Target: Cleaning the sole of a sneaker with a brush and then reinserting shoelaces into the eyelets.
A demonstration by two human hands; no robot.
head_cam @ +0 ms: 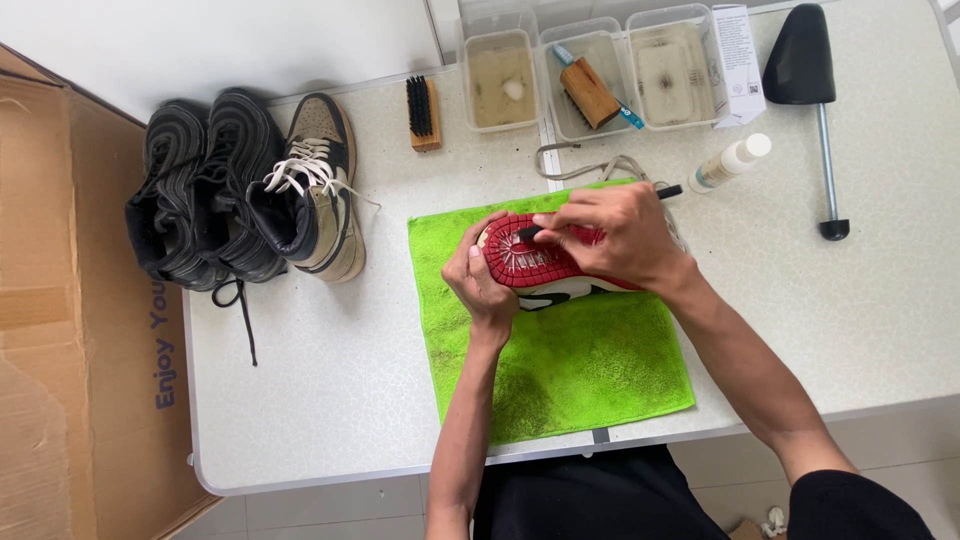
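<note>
Fuzzy green towel (570, 370) cushions ridged red sole (535, 265).

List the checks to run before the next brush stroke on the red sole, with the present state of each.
1. Shoe lies sole up on the green towel: ok.
2. Left hand steadies the toe: ok.
3. Right hand grips the thin dark brush, tip on the sole: ok.
4. Towel lies flat on the table: ok.
5. Spray bottle within reach: ok.
6. Brush wetness: cannot tell.
</note>
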